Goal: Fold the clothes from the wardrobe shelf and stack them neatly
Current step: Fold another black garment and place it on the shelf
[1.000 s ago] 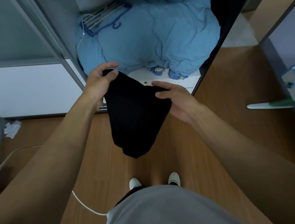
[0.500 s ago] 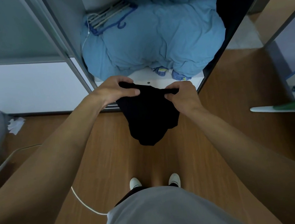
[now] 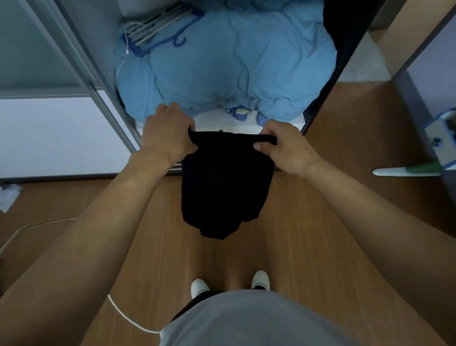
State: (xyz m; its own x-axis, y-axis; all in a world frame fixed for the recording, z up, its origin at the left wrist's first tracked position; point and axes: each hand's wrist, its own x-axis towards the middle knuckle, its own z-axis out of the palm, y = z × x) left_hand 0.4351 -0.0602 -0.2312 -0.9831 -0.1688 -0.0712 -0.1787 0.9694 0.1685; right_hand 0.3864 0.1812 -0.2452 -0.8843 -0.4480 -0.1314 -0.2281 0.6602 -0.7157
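Note:
A black garment (image 3: 222,184) hangs in the air in front of the open wardrobe, its top edge stretched flat between my two hands. My left hand (image 3: 168,134) grips the left end of that edge, fingers curled round the cloth. My right hand (image 3: 286,146) pinches the right end with thumb and fingers. The rest of the garment droops in a bunch above the wooden floor. Just beyond my hands lies the white wardrobe shelf (image 3: 215,121).
A big light-blue duvet (image 3: 225,59) fills the wardrobe bottom, with blue hangers (image 3: 159,28) on it. Sliding door frame (image 3: 88,83) stands at left. A white cable (image 3: 123,312) crosses the floor; crumpled paper (image 3: 4,194) lies far left. A blue-white object (image 3: 452,135) sits at right.
Both hands shifted to the garment's top edge and pulled it taut, moving forward toward the wardrobe shelf. The hanging cloth now looks shorter and more bunched.

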